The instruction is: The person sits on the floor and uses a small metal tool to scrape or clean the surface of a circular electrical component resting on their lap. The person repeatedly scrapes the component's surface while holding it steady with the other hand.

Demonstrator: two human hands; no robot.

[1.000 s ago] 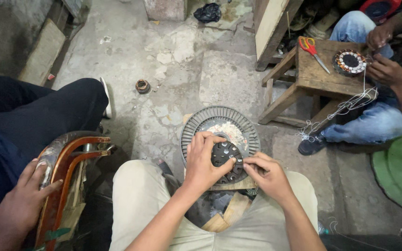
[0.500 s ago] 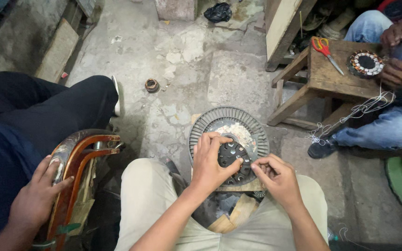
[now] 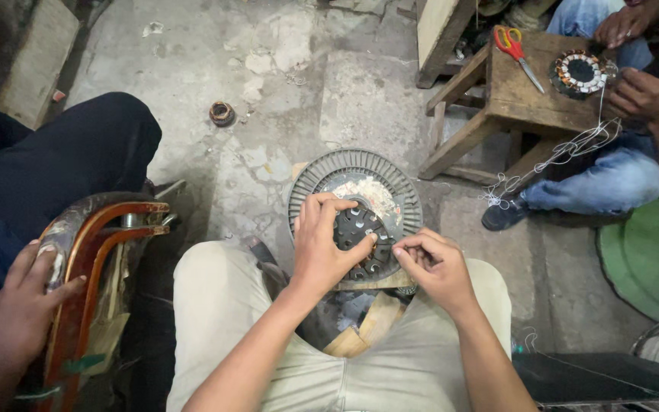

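The floor [image 3: 284,69] was gray, cracked concrete, with the most open room up at the top, past a small ring [image 3: 222,113] lying alone there. On the left, dark legs [image 3: 47,164] filled the side, and another person's hand [image 3: 17,305] rested on a curved brown frame [image 3: 89,259]. On the right stood a wooden stool [image 3: 512,99], just beside the round cover. On its top lay red scissors [image 3: 519,47] and a coil ring [image 3: 578,72], with white thread [image 3: 573,145] hanging off its edge. Another person's two hands [image 3: 638,61] were at that coil. A green round thing [image 3: 646,255] lay low at the right edge.

The round cover [image 3: 402,191] sat between the person's knees [image 3: 215,290], its ribbed edge facing the open floor. It held the black stator [image 3: 356,233] in its middle and a pale patch [image 3: 371,194] behind that.

The left hand [image 3: 326,244] lay over the stator, fingers curled and gripping its left side. The right hand [image 3: 436,267] was just beside the stator's right edge, fingertips pinched tight together; what they pinched was too small to tell. Wood pieces [image 3: 368,328] showed below, between the legs.
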